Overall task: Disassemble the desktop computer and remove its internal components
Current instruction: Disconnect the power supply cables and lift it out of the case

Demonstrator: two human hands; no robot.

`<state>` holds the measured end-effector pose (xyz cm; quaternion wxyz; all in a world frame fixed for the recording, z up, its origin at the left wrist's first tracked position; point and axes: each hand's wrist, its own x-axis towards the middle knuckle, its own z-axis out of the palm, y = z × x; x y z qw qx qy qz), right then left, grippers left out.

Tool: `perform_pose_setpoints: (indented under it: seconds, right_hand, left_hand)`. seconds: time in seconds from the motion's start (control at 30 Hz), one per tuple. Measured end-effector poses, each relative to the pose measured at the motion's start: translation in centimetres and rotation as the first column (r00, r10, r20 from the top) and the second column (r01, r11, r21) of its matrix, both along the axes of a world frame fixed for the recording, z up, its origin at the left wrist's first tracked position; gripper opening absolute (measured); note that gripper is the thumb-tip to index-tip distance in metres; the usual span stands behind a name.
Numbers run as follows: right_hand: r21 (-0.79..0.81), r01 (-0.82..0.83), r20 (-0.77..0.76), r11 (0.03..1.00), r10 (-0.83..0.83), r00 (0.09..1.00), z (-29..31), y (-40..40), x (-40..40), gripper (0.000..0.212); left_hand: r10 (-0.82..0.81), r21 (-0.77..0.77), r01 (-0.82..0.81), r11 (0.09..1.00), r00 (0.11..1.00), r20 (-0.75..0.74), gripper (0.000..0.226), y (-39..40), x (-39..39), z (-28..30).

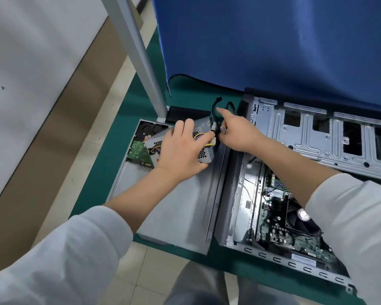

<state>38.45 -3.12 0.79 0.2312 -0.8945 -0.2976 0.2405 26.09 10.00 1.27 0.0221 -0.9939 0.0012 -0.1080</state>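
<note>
The hands are both busy: the left hand (180, 148) is clasped over the power supply (201, 139), while its cables (215, 119) are pinched by the right hand (235, 134). The supply rests on the side panel (180, 205), beside the case (240, 194). If tugged, the unit could be tipped onto the drive (141, 150).

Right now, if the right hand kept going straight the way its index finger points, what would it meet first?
Most likely the black cable loop rising from the power supply: the right hand points up-left, fingertip almost at it. Beyond lie green mat and blue cloth. Depth is unclear from this one view.
</note>
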Motion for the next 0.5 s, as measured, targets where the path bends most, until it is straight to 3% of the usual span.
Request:
perform_pose_setpoints:
  seconds: [0.13,0.27,0.4,0.5]
  right_hand:
    - [-0.232,-0.073,0.019,0.970,0.080,0.997,0.3,0.8,0.0,0.082]
    - [-0.398,-0.210,-0.040,0.893,0.212,0.976,0.9,1.4,0.4,0.064]
    - [-0.384,-0.238,-0.166,0.892,0.186,0.968,1.6,1.8,1.7,0.070]
    - [-0.378,-0.206,-0.172,0.902,0.151,0.974,2.1,2.1,2.3,0.072]
  left_hand:
    - [0.002,0.013,-0.002,1.000,1.000,-0.008,0.074,-1.0,-0.6,-0.8]
    - [0.042,0.040,-0.041,0.998,0.999,-0.026,0.080,-2.7,-1.7,-2.1]
    - [0.009,0.031,-0.010,0.999,0.999,0.034,0.084,-3.5,-3.2,-4.1]
    - [-0.045,0.048,0.041,0.998,0.996,0.076,0.087,-4.1,-4.0,-5.8]
